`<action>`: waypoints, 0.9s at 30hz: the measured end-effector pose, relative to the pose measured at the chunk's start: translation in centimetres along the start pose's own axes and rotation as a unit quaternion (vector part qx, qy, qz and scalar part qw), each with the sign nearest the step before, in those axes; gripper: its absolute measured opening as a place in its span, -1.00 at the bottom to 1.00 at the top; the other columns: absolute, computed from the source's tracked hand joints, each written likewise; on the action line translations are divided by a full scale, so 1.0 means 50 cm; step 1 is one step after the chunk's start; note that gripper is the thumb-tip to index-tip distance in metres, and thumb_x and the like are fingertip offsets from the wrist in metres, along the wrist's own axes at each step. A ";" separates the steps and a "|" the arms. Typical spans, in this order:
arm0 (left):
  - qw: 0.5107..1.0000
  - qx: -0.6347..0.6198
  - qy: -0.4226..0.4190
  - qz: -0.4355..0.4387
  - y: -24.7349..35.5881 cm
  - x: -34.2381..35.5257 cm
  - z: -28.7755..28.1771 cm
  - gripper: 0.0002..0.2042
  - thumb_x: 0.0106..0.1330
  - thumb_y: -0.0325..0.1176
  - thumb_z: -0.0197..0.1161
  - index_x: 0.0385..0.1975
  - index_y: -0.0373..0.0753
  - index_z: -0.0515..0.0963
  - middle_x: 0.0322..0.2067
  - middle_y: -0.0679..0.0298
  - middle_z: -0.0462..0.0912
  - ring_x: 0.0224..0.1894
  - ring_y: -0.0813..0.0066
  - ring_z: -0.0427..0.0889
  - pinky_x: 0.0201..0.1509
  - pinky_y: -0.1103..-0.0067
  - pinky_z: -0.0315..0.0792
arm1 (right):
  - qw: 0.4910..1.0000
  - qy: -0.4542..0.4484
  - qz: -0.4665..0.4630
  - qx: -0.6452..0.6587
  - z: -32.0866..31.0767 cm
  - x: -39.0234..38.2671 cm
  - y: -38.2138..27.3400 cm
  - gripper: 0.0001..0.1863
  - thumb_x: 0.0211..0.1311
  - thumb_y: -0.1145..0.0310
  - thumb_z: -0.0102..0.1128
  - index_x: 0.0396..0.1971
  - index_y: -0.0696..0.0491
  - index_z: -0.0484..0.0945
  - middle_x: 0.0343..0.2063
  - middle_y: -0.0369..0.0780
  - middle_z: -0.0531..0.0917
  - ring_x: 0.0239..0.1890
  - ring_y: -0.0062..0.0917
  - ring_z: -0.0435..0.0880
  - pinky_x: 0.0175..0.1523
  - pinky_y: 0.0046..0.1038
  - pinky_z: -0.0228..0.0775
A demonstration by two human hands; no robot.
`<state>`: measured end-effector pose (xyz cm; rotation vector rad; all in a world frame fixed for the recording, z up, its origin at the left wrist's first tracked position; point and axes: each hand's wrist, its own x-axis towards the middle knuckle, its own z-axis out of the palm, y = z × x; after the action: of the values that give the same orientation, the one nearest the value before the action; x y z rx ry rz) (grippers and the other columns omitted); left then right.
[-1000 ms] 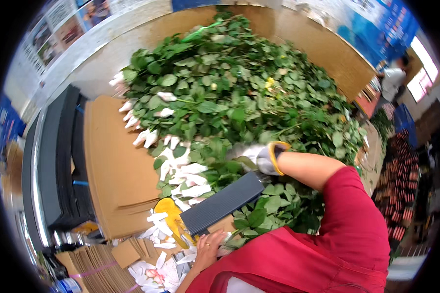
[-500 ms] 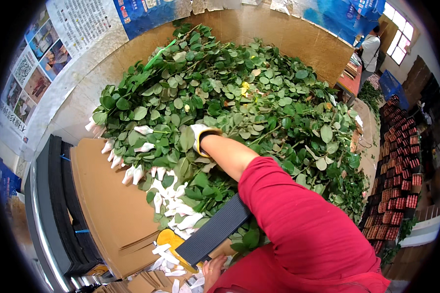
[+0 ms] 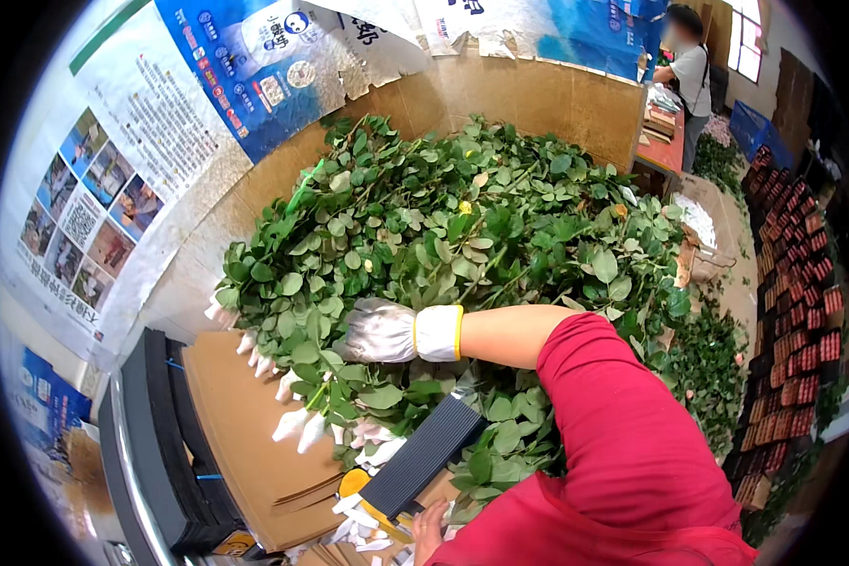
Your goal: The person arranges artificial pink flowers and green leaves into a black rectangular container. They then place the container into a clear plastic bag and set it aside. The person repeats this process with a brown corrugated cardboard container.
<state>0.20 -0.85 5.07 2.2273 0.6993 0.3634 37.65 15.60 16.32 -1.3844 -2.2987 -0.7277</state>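
Observation:
My right hand, in a pale work glove with yellow trim, reaches into a large pile of leafy rose stems; its fingertips are hard to make out among the leaves. White-wrapped flower heads stick out at the pile's left side, over brown cardboard sheets. My bare left hand is low in the view, fingers slightly bent and apart, beside a dark ridged bar. A yellow object and white paper strips lie near it, partly covered.
Dark padded boards with a metal rail stand at left. A cardboard partition and papered walls back the pile. At the right are a person by a red table, a blue crate and a tall rack of pink bundles.
My gloved right hand moved left into the pile and is now turned sideways across it. The view has shifted, showing more wall. The left hand stays low by the ridged bar.

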 end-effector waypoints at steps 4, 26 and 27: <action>1.000 0.014 0.003 -0.001 -0.005 -0.006 -0.008 -0.42 0.15 -0.12 0.33 0.18 -0.16 0.38 0.17 0.13 0.50 0.26 0.13 0.41 0.41 0.15 0.02 | 0.989 -0.045 0.034 0.134 0.003 -0.008 0.031 -0.70 0.31 0.17 -0.01 -0.38 0.05 0.61 -0.50 -0.11 0.66 -0.34 -0.25 0.68 -0.24 -0.25 0.55; 0.995 -0.089 0.018 -0.041 0.036 -0.002 -0.018 -0.18 0.01 -0.30 0.45 0.33 -0.28 0.22 0.22 0.03 0.40 0.26 -0.05 0.35 0.41 0.20 0.15 | 0.958 0.145 0.168 -0.182 -0.756 -0.059 0.107 -0.57 -0.04 0.58 0.10 -0.08 0.01 0.60 -0.26 -0.10 0.70 -0.17 -0.17 0.68 -0.07 -0.22 0.55; 0.988 -0.137 0.055 -0.037 0.032 -0.008 -0.012 -0.19 0.01 -0.30 0.44 0.33 -0.28 0.23 0.21 0.04 0.40 0.27 -0.03 0.33 0.38 0.24 0.22 | 0.969 0.097 0.145 -0.173 -0.739 -0.063 0.056 -0.57 -0.04 0.58 0.10 -0.08 0.00 0.60 -0.27 -0.10 0.70 -0.17 -0.17 0.68 -0.07 -0.22 0.55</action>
<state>0.17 -1.64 6.65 1.9289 0.7403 0.5155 43.04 -7.50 44.97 -1.6699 -1.8264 -1.1480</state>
